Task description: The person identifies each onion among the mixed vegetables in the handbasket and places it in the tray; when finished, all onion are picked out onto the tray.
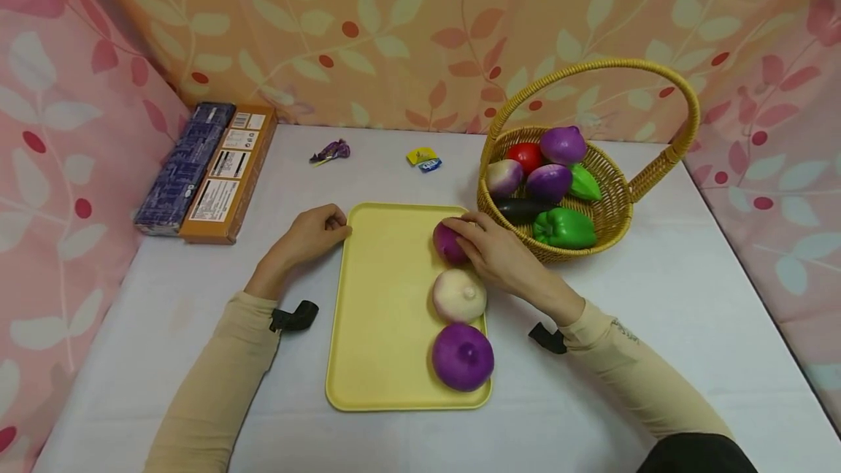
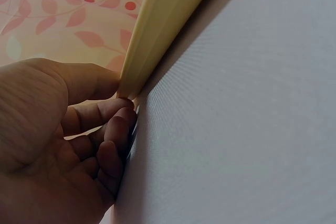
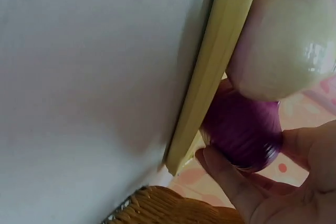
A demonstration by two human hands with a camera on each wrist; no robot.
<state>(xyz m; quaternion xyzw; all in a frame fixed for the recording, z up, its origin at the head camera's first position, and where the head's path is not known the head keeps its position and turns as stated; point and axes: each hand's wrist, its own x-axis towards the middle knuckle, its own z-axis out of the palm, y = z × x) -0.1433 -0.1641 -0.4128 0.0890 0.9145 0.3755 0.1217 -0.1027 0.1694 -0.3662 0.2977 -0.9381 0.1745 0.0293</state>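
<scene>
Leaf-print curtains on three sides, a white table (image 1: 657, 327) in the middle, and here the right hand (image 1: 489, 243) has its fingers curled round a small purple onion (image 1: 447, 243), setting it at the far right edge of the yellow tray (image 1: 381, 298), just beside the basket. The left hand (image 1: 314, 232) pinches the tray's far left corner, fingers curled against the rim, steadying it. Along that right edge a row is forming: the held onion farthest, a white onion (image 1: 458, 295) in the middle, a large purple onion (image 1: 463, 356) at the near corner. So three pieces look to be across, by my reckoning, with plenty left in the wicker basket (image 1: 617, 217): more purple onions, a tomato, green peppers, something dark. The head view alone gives that count; the right wrist view shows fingertips (image 3: 231, 182) clamped under the purple onion, pressed against the white one, with the tray rim beside. The left wrist view shows fingers (image 2: 113, 129) tucked at the rim, which the head view barely resolves.
</scene>
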